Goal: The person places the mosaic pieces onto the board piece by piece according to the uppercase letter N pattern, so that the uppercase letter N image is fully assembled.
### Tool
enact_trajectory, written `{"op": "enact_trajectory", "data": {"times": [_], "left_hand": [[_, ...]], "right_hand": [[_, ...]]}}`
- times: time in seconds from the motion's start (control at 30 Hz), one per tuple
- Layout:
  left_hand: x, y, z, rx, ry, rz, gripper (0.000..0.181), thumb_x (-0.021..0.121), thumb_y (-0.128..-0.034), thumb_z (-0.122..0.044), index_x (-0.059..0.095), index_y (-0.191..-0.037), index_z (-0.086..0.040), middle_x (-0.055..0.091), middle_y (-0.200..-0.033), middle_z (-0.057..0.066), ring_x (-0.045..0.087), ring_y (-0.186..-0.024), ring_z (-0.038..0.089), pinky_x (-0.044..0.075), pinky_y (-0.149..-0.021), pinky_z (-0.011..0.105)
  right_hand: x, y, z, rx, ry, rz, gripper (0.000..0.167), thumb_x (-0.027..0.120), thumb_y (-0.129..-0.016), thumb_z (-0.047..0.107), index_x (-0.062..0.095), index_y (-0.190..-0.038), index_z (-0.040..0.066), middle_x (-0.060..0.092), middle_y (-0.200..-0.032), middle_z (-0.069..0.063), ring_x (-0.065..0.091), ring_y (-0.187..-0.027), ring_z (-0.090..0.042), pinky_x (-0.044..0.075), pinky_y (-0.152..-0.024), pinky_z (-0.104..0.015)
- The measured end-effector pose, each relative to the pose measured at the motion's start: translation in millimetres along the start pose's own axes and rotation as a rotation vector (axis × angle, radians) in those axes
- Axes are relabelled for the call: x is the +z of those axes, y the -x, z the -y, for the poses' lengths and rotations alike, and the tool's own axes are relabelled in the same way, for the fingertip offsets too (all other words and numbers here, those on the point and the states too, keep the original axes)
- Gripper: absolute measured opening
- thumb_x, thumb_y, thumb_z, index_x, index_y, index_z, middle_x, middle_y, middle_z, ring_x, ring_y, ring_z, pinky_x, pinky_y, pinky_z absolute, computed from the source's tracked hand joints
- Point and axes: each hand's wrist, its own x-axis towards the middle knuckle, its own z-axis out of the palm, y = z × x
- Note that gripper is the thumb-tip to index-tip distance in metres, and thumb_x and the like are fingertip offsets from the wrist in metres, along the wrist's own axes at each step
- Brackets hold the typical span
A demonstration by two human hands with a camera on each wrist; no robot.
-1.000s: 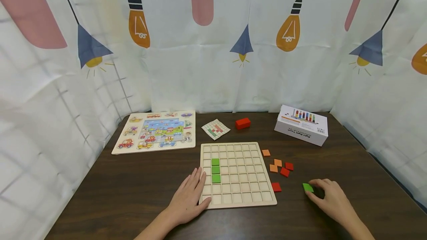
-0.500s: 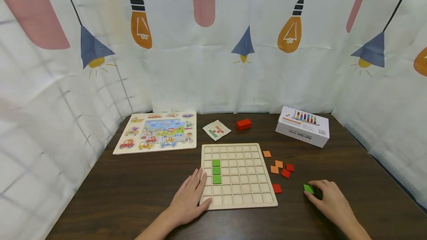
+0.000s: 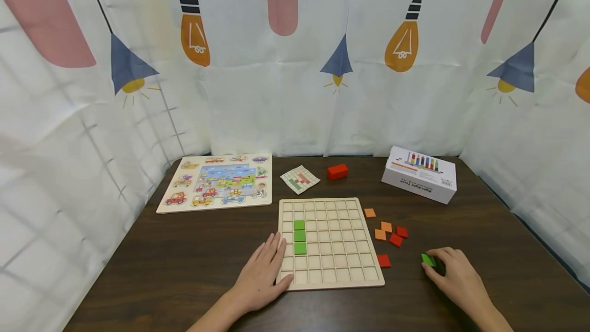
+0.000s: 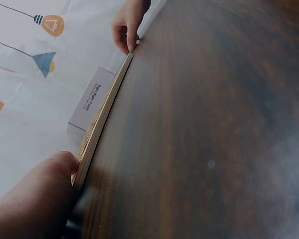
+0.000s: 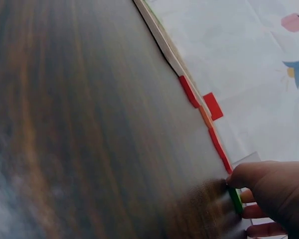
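Observation:
A pale wooden grid board (image 3: 325,248) lies on the dark table, with a column of 3 green square tiles (image 3: 299,236) set in its cells near the left side. My left hand (image 3: 261,273) rests along the board's left edge, fingers straight, thumb at the lower left corner. In the left wrist view that thumb (image 4: 60,162) touches the board's edge. Off to the right, my right hand (image 3: 458,275) pinches a loose green tile (image 3: 427,260) between thumb and fingers, at the tabletop. The right wrist view shows this green tile (image 5: 235,200) edge-on, low beside the thumb.
Orange tiles (image 3: 380,234) and red tiles (image 3: 395,240) lie scattered between the board and my right hand. Behind the board are a pattern card (image 3: 299,180), a red block (image 3: 337,171) and a white box (image 3: 419,174). A vehicle picture puzzle (image 3: 216,183) lies back left.

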Motion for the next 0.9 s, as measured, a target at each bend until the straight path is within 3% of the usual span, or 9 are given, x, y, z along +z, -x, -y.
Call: {"op": "enact_trajectory", "data": {"times": [0.2,0.5,0.9], "left_hand": [[-0.2,0.0,-0.5,0.000,-0.003,-0.002,0.075,0.037,-0.0927,-0.054,0.020,-0.146,-0.003,0.011,-0.151,0.016,0.008,-0.138,0.027,0.014,-0.108,0.043],[-1.0,-0.4,0.2,-0.003,-0.005,0.002,0.075,0.037,-0.0925,-0.054,0.021,-0.145,-0.002,0.013,-0.151,0.017,0.009,-0.138,0.027,0.015,-0.108,0.044],[-0.1,-0.5,-0.3,-0.003,-0.006,0.003,0.075,0.038,-0.0925,-0.053,0.022,-0.145,-0.002,0.013,-0.151,0.017,0.010,-0.138,0.027,0.015,-0.107,0.044]], "right_hand": [[0,-0.2,0,-0.013,0.006,-0.031,0.026,0.077,-0.072,0.020,0.069,-0.092,0.005,0.062,-0.091,-0.010,0.053,-0.081,-0.027,0.045,-0.066,-0.045],[3,-3.3,3,-0.078,0.012,-0.162,0.024,0.079,-0.067,0.021,0.069,-0.086,0.009,0.062,-0.084,-0.005,0.053,-0.076,-0.023,0.046,-0.062,-0.043],[1,-6.7,22,-0.177,0.046,-0.251,0.024,0.081,-0.064,0.022,0.070,-0.082,0.012,0.062,-0.081,-0.002,0.052,-0.072,-0.018,0.045,-0.057,-0.036]]}}
